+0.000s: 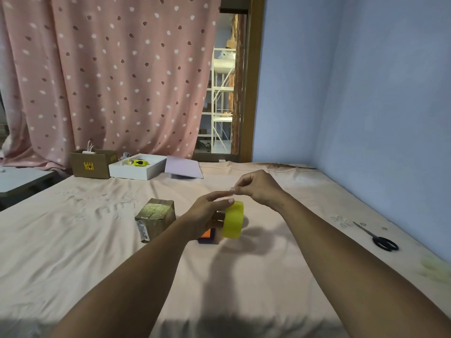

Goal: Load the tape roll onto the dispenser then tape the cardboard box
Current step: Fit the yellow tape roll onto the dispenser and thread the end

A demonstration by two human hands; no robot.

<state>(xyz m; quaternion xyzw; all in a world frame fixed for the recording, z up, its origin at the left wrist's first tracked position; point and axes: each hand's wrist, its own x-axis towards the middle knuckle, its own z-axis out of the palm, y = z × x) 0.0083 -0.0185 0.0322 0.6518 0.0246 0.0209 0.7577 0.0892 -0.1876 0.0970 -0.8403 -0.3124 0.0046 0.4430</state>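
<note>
My left hand (207,215) grips a yellow tape roll (233,220) held upright above the bed, edge toward me. My right hand (258,189) hovers just above the roll with thumb and fingertips pinched together, seemingly on the tape's free end, which is too thin to make out. An orange and dark dispenser (208,236) lies on the sheet below my left hand, mostly hidden by it. A small cardboard box (156,219), wrapped in tape, stands on the sheet to the left of my left hand.
Black scissors (383,240) lie at the right near the blue wall. At the far edge stand an open brown carton (91,165), a white tray (136,169) with a yellow item, and a lilac pad (183,167). A pink curtain hangs behind.
</note>
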